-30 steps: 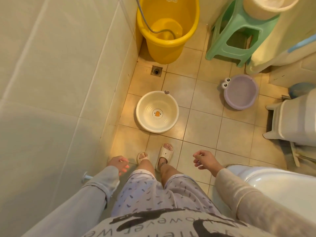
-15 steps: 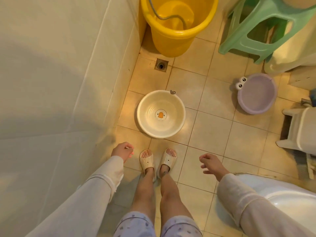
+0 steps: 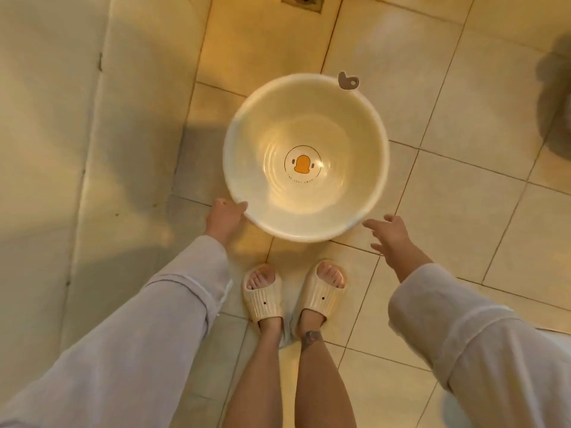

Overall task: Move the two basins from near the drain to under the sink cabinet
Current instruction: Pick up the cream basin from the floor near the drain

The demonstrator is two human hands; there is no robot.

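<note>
A round cream basin (image 3: 349,125) with an orange duck print on its bottom and a small brown hanging tab on its far rim stands on the tiled floor, just in front of my feet. My left hand (image 3: 225,219) is at its near-left rim, thumb on the edge, fingers hidden beneath. My right hand (image 3: 391,234) hovers with its fingers spread just short of the near-right rim, not touching. A blurred grey shape (image 3: 560,97) at the right border may be the purple basin.
The floor drain (image 3: 302,0) is cut off at the top edge, one tile beyond the basin. A tiled wall (image 3: 61,149) runs along the left, close to the basin. My feet in cream slippers (image 3: 296,291) stand right behind it.
I have bent down, so the view has closed in on the cream basin. Both hands have moved forward from beside my legs to its near rim, and the left now touches it.
</note>
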